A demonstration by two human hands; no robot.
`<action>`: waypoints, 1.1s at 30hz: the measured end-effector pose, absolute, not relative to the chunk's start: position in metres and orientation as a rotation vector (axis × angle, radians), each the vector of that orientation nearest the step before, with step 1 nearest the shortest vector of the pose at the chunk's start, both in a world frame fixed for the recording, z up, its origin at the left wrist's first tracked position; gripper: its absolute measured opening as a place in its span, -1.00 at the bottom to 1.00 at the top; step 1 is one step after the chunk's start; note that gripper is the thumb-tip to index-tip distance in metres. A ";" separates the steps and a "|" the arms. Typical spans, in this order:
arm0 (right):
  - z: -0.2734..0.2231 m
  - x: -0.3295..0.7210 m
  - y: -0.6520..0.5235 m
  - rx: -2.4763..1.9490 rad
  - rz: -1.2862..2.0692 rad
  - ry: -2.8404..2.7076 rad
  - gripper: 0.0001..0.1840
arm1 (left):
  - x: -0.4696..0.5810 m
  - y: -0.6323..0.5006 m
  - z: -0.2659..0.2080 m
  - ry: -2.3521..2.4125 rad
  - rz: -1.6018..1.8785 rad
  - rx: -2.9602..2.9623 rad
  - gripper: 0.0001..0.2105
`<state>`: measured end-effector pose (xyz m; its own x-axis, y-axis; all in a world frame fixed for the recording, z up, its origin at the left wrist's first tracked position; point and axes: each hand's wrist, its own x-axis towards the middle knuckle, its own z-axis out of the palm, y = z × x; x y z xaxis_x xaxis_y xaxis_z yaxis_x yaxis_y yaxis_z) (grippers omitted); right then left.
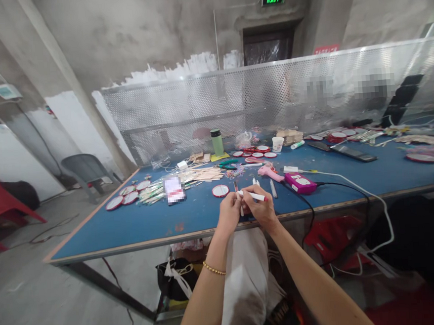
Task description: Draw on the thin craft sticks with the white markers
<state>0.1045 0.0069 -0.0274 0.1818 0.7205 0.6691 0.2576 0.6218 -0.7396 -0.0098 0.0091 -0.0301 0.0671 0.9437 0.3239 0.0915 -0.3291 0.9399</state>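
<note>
My right hand is closed around a white marker pen with a red end, its other end pointing left. Close beside it, my left hand pinches a thin stick whose upper part looks reddish-brown. Both hands meet over the front edge of the blue table, and the pen's left end is at the stick; whether they touch I cannot make out. Just beyond the left hand lies a round white disc with a red rim. A grey-white pen lies past the right hand.
A pink glue gun and a magenta box with cables lie to the right. On the left are wooden sticks and several red-rimmed discs. Behind stand a green bottle, a paper cup and a perforated metal screen.
</note>
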 end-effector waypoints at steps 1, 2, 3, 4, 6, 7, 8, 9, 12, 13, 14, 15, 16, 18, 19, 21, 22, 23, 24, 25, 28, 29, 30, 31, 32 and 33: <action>-0.027 0.104 0.007 -0.901 0.395 -1.391 -0.79 | -0.009 0.009 -0.030 1.058 1.360 1.539 -0.79; -0.027 0.104 0.007 -0.901 0.398 -1.385 -0.80 | -0.009 0.009 -0.030 1.040 1.357 1.517 -0.79; -0.027 0.104 0.007 -0.900 0.405 -1.367 -0.81 | -0.009 0.009 -0.030 1.017 1.348 1.490 -0.78; -0.028 0.104 0.007 -0.898 0.411 -1.339 -0.82 | -0.008 0.009 -0.031 0.991 1.338 1.461 -0.77; -0.029 0.104 0.008 -0.892 0.418 -1.281 -0.82 | -0.008 0.009 -0.032 0.944 1.320 1.401 -0.76; -0.029 0.104 0.009 -0.891 0.418 -1.260 -0.82 | -0.007 0.010 -0.032 0.927 1.314 1.377 -0.76; -0.030 0.103 0.009 -0.889 0.423 -1.249 -0.81 | -0.007 0.010 -0.032 0.915 1.311 1.359 -0.76; -0.030 0.103 0.009 -0.887 0.431 -1.247 -0.81 | -0.007 0.010 -0.033 0.907 1.312 1.348 -0.76; -0.030 0.103 0.009 -0.880 0.455 -1.269 -0.80 | -0.007 0.010 -0.033 0.920 1.327 1.370 -0.78; -0.030 0.103 0.009 -0.878 0.455 -1.280 -0.80 | -0.008 0.010 -0.033 0.932 1.332 1.389 -0.78; -0.029 0.103 0.009 -0.877 0.448 -1.292 -0.80 | -0.008 0.010 -0.033 0.943 1.336 1.407 -0.78; -0.028 0.103 0.009 -0.878 0.437 -1.304 -0.81 | -0.008 0.010 -0.033 0.955 1.338 1.423 -0.78; -0.027 0.104 0.008 -0.879 0.424 -1.315 -0.81 | -0.009 0.010 -0.033 0.967 1.340 1.438 -0.78; -0.025 0.104 0.008 -0.883 0.399 -1.332 -0.82 | -0.009 0.010 -0.033 0.996 1.345 1.465 -0.79; -0.025 0.104 0.008 -0.886 0.390 -1.335 -0.82 | -0.009 0.010 -0.033 1.011 1.348 1.477 -0.79; -0.024 0.104 0.008 -0.888 0.384 -1.337 -0.82 | -0.010 0.009 -0.032 1.027 1.346 1.489 -0.79; -0.024 0.104 0.009 -0.885 0.382 -1.337 -0.83 | -0.010 0.009 -0.031 1.029 1.342 1.490 -0.79; -0.024 0.104 0.009 -0.883 0.381 -1.337 -0.83 | -0.010 0.008 -0.031 1.029 1.338 1.489 -0.78; -0.024 0.104 0.009 -0.882 0.381 -1.336 -0.83 | -0.010 0.008 -0.030 1.030 1.333 1.489 -0.78; -0.024 0.104 0.010 -0.882 0.383 -1.338 -0.83 | -0.010 0.008 -0.030 1.031 1.332 1.491 -0.78; -0.024 0.104 0.010 -0.892 0.384 -1.347 -0.83 | -0.010 0.008 -0.029 1.038 1.343 1.506 -0.79; -0.024 0.105 0.010 -0.894 0.378 -1.352 -0.82 | -0.010 0.008 -0.030 1.039 1.348 1.508 -0.79; -0.024 0.105 0.010 -0.894 0.370 -1.353 -0.82 | -0.010 0.008 -0.030 1.038 1.353 1.508 -0.80; -0.024 0.105 0.010 -0.892 0.363 -1.353 -0.83 | -0.010 0.008 -0.030 1.032 1.353 1.504 -0.80; -0.024 0.105 0.009 -0.889 0.359 -1.350 -0.83 | -0.009 0.008 -0.031 1.021 1.350 1.498 -0.80; -0.025 0.105 0.010 -0.886 0.358 -1.345 -0.83 | -0.009 0.008 -0.031 1.006 1.346 1.489 -0.80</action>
<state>0.1050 0.0096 -0.0247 0.2322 0.6886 0.6869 0.2564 0.6379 -0.7262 -0.0093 0.0081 -0.0306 0.0902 0.9509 0.2960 0.0147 -0.2985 0.9543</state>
